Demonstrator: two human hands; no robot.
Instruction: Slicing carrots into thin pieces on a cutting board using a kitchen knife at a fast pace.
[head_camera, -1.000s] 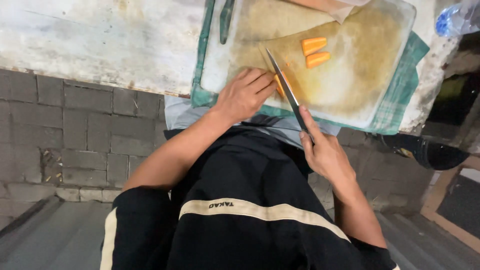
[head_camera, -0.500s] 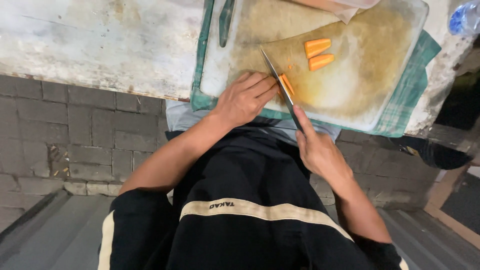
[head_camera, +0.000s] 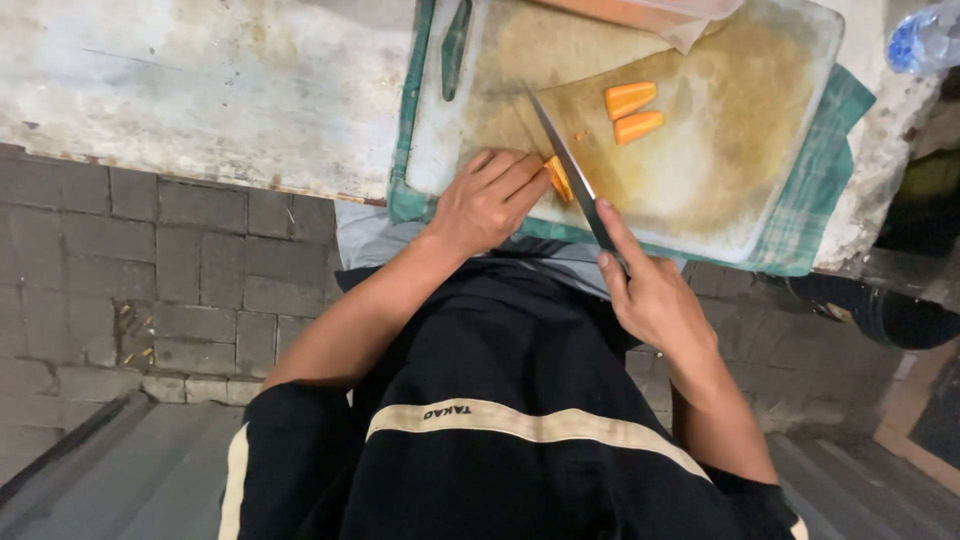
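Two hands are at work on the cutting board (head_camera: 720, 190), and both are mine. My left hand (head_camera: 487, 203) lies curled over a carrot piece (head_camera: 557, 178), fingers bent down on it so that only its orange end shows past my fingertips. My right hand (head_camera: 650, 295) is closed around the handle of a kitchen knife (head_camera: 565, 165), the forefinger stretched forward along the back of the blade; the handle itself is hidden inside my grip. From my right hand the blade runs up and away towards the far side of the board, its flat lying right against the exposed end of the carrot piece, just beside my left fingertips. Beyond the blade, farther from both hands, two cut carrot pieces (head_camera: 631, 112) lie side by side on the board, well apart from the piece I hold. A few tiny orange scraps sit between them and the knife. The board is pale and stained brownish, and it rests on a green checked cloth (head_camera: 820, 190) whose edge shows past my right hand and under my left wrist. Off beyond my left hand stretches a worn, whitish tabletop (head_camera: 200, 90), with a dark green tool (head_camera: 456, 48) lying at the far edge of the board. Far out past my right hand sits a clear plastic bottle (head_camera: 925, 40).
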